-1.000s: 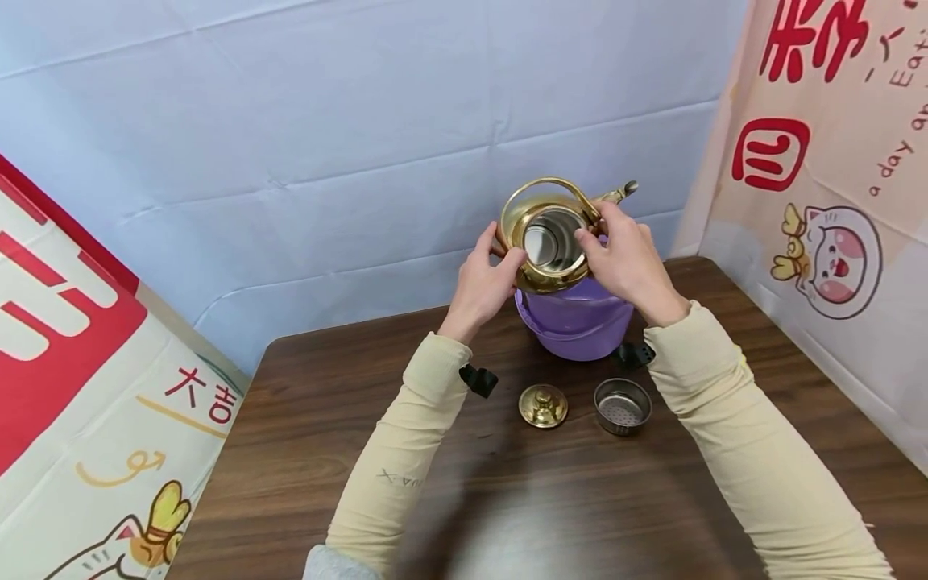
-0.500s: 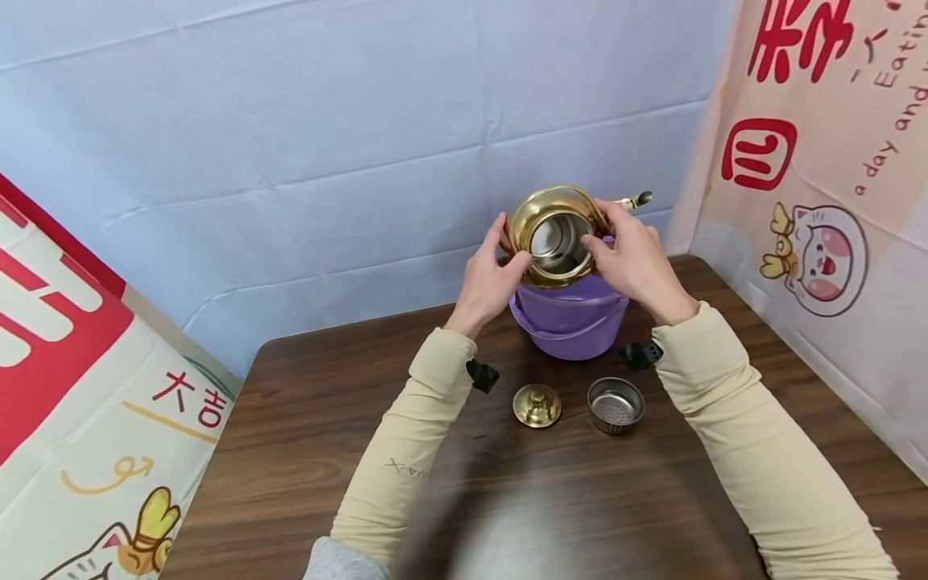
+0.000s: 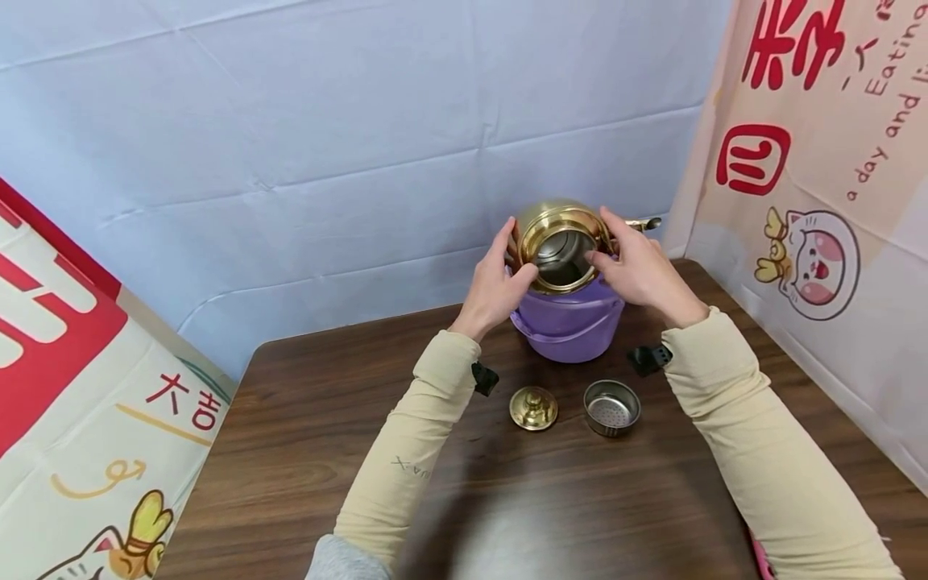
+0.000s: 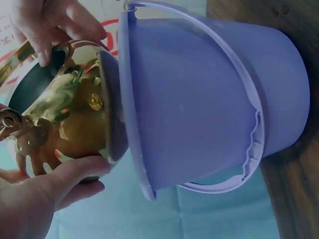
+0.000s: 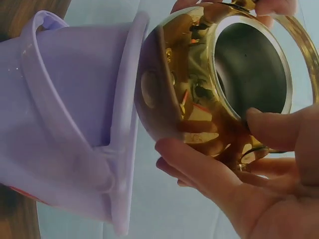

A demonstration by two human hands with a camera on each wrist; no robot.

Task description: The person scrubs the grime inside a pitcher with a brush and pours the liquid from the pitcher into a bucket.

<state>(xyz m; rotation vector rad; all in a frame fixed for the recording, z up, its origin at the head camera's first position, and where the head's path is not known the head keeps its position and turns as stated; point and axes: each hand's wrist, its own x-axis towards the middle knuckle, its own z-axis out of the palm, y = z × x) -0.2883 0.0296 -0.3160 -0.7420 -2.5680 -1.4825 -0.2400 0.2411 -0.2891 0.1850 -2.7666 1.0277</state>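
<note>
Both hands hold a shiny gold teapot (image 3: 557, 211) over a purple bucket (image 3: 569, 329), its round lidless mouth tipped toward me. My left hand (image 3: 495, 288) grips the left side, thumb near the mouth's rim. On the spout side, my right hand (image 3: 645, 272) holds the body with its thumb at the opening. The steel inside shows in the head view. In the right wrist view the teapot's base (image 5: 149, 89) is close against the bucket's rim; whether they touch I cannot tell. The gold lid (image 3: 533, 408) and a perforated steel strainer (image 3: 612, 408) sit on the table.
The dark wooden table (image 3: 326, 435) backs onto a pale blue cloth (image 3: 326, 161). Printed cloths flank it, left (image 3: 65, 379) and right (image 3: 812, 266). The bucket's handle (image 4: 251, 129) hangs down its side. Part of a pink thing (image 3: 760, 556) shows under the right sleeve.
The teapot has tipped further toward me and sunk slightly, still in both hands. Its arched handle, at first seen above the body, has dropped behind it. The lid and strainer stay put.
</note>
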